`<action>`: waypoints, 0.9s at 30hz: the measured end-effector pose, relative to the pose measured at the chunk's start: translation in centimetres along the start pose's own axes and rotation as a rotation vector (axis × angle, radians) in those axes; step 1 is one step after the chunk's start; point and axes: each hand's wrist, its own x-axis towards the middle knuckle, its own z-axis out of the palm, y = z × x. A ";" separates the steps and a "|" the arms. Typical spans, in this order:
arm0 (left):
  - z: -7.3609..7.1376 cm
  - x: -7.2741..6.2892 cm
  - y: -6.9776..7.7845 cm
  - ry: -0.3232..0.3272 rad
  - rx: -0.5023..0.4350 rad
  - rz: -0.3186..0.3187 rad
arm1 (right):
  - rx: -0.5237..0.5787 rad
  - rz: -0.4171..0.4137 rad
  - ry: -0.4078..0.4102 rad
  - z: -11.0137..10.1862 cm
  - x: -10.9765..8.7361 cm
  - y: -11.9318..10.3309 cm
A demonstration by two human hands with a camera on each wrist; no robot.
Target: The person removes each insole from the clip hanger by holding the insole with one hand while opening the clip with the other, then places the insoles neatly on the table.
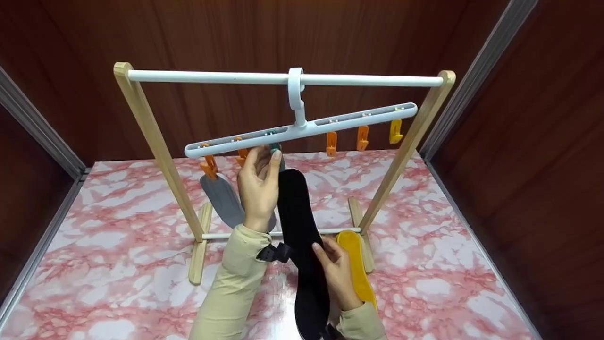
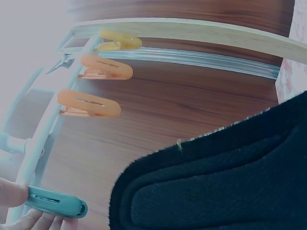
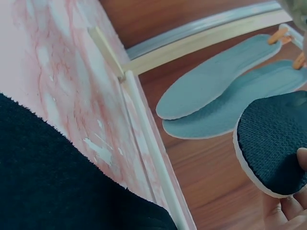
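Black insole: we find it below the hanger, its upper end just beside the green clip but apart from it. The left hand, at 11 o'clock from the insole, pinches that clip between thumb and fingers. The right hand, at 4 o'clock, grips the insole's edge, thumb on its face. We note the hanger at 12 o'clock, hooked on the rack, which stands on the desk. Two grey insoles hang from orange clips at 10 o'clock; we record a yellow insole at 3 o'clock, partly covered by the right arm.
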 end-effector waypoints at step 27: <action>-0.6 -0.4 -0.4 -0.051 -0.075 -0.034 | -0.123 0.094 0.054 -2.3 -3.0 1.0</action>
